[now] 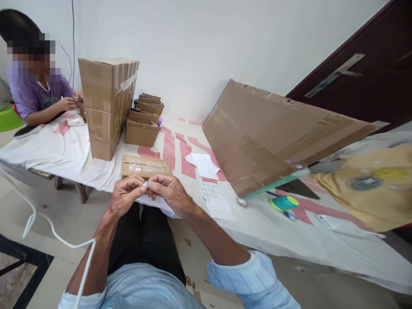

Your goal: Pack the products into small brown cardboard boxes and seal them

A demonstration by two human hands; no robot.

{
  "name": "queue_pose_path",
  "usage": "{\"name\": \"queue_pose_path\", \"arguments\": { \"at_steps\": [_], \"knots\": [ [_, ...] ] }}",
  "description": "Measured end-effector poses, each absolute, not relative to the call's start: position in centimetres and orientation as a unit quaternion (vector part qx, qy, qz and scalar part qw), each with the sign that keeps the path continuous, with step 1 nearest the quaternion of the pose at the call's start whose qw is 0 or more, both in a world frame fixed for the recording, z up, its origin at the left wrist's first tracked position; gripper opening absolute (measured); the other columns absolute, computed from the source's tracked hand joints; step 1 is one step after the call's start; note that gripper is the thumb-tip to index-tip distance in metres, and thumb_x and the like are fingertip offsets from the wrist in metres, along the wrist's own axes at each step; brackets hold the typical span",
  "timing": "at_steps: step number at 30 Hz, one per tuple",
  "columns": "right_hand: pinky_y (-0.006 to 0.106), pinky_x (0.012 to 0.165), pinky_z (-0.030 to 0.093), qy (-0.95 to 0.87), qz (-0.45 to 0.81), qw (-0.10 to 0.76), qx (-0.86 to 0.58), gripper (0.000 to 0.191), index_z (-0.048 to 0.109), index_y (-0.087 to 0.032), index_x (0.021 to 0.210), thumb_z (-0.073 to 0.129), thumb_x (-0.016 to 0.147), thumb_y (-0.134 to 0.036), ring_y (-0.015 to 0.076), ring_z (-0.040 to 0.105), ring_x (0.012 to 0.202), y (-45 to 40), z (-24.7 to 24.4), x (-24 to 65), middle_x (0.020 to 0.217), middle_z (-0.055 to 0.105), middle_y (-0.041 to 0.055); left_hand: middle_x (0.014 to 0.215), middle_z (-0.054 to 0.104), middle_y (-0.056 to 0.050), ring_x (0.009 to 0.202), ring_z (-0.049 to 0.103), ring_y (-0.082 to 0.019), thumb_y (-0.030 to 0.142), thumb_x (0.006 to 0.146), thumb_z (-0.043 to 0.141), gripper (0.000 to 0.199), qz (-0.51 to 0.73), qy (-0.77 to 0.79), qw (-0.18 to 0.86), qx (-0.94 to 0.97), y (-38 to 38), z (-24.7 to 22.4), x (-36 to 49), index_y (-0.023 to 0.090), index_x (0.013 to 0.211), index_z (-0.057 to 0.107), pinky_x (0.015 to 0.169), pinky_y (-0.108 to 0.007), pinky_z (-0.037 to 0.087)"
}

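Small white sticker pinched between the fingertips of both hands, just above the near edge of the table; too small to tell what is printed on it. Left hand with its grip closed to a tight pinch on the sticker's left side, thumb and forefinger pressed together. Right hand likewise closed down on the sticker's right side, fingers curled, knuckles up. Both hands touching at the fingertips, over the lap.

Just beyond the hands, flat on the table near its near edge, a small taped cardboard box with a little label on its near face. To the right of it, white sheets of paper and a sheet of stickers lying close to the near edge. Farther right, a large flattened cardboard sheet propped at a slant toward the wall, and by the near edge a teal and green roll.

Toward the far left of the table, a tall stack of taped cartons, with a pile of smaller folded boxes just beside it. At the far left corner, another person in a purple shirt, hands busy on something small. White cable hanging at lower left, off the table
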State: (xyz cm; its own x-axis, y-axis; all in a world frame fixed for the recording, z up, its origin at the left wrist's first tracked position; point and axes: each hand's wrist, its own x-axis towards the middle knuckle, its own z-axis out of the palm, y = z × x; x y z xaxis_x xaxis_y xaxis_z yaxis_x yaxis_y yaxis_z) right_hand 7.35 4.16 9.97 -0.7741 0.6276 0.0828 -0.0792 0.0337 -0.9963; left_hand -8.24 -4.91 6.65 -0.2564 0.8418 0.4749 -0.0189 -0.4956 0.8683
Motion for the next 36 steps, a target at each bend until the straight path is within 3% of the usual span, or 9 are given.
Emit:
{"name": "queue_pose_path", "arguments": {
  "at_steps": [7, 16, 21, 24, 28, 36],
  "knots": [
    [0.029, 0.064, 0.048, -0.667, 0.67, 0.259, -0.196, 0.044, 0.072, -0.02, 0.076, 0.084, 0.08, -0.062, 0.0126, 0.056, 0.061, 4.2, 9.8, 7.6, 0.066, 0.065, -0.0012, 0.077, 0.071, -0.006, 0.076, 0.064, -0.019, 0.051, 0.092, 0.082, 0.036, 0.668, 0.413, 0.309, 0.537, -5.1, 7.2, -8.2, 0.02, 0.073, 0.079, 0.074, -0.034, 0.053],
    [0.03, 0.065, 0.049, -0.67, 0.664, 0.279, -0.178, 0.043, 0.07, -0.021, 0.076, 0.081, 0.084, -0.061, 0.013, 0.056, 0.061, 4.1, 8.9, 7.8, 0.065, 0.064, -0.0009, 0.079, 0.068, -0.005, 0.079, 0.064, -0.019, 0.045, 0.093, 0.081, 0.031, 0.658, 0.393, 0.332, 0.55, -5.3, 7.3, -8.2, 0.02, 0.076, 0.08, 0.077, -0.034, 0.052],
    [0.035, 0.075, 0.055, -0.753, 0.516, 0.37, -0.174, 0.029, 0.075, -0.024, 0.084, 0.076, 0.093, -0.052, 0.0186, 0.065, 0.075, 3.6, 9.2, 8.6, 0.08, 0.072, 0.0034, 0.08, 0.066, -0.004, 0.073, 0.058, -0.016, 0.046, 0.085, 0.087, 0.032, 0.676, 0.412, 0.331, 0.513, -5.1, 6.5, -8.4, 0.018, 0.073, 0.077, 0.066, -0.029, 0.045],
    [0.039, 0.082, 0.058, -0.815, 0.39, 0.405, -0.139, 0.019, 0.075, -0.026, 0.085, 0.072, 0.098, -0.04, 0.0221, 0.068, 0.084, 3.7, 9.2, 9.0, 0.088, 0.075, 0.0062, 0.077, 0.068, -0.005, 0.07, 0.058, -0.016, 0.048, 0.089, 0.081, 0.037, 0.674, 0.42, 0.358, 0.491, -5.0, 6.1, -8.6, 0.017, 0.069, 0.075, 0.065, -0.029, 0.044],
    [0.039, 0.08, 0.058, -0.869, 0.252, 0.413, -0.101, 0.019, 0.076, -0.028, 0.085, 0.065, 0.101, -0.03, 0.0225, 0.069, 0.085, 4.0, 8.5, 9.2, 0.09, 0.075, 0.0084, 0.074, 0.069, -0.005, 0.069, 0.059, -0.016, 0.049, 0.089, 0.081, 0.039, 0.667, 0.419, 0.381, 0.484, -5.2, 6.2, -8.5, 0.016, 0.069, 0.076, 0.066, -0.029, 0.044],
    [0.039, 0.08, 0.06, -0.863, 0.238, 0.426, -0.126, 0.012, 0.076, -0.028, 0.09, 0.067, 0.097, -0.029, 0.023, 0.07, 0.084, 3.8, 8.2, 9.1, 0.089, 0.075, 0.0076, 0.071, 0.068, -0.004, 0.064, 0.058, -0.014, 0.045, 0.08, 0.089, 0.036, 0.664, 0.444, 0.404, 0.446, -5.6, 7.2, -7.9, 0.015, 0.066, 0.074, 0.062, -0.027, 0.045]
  ]
}}
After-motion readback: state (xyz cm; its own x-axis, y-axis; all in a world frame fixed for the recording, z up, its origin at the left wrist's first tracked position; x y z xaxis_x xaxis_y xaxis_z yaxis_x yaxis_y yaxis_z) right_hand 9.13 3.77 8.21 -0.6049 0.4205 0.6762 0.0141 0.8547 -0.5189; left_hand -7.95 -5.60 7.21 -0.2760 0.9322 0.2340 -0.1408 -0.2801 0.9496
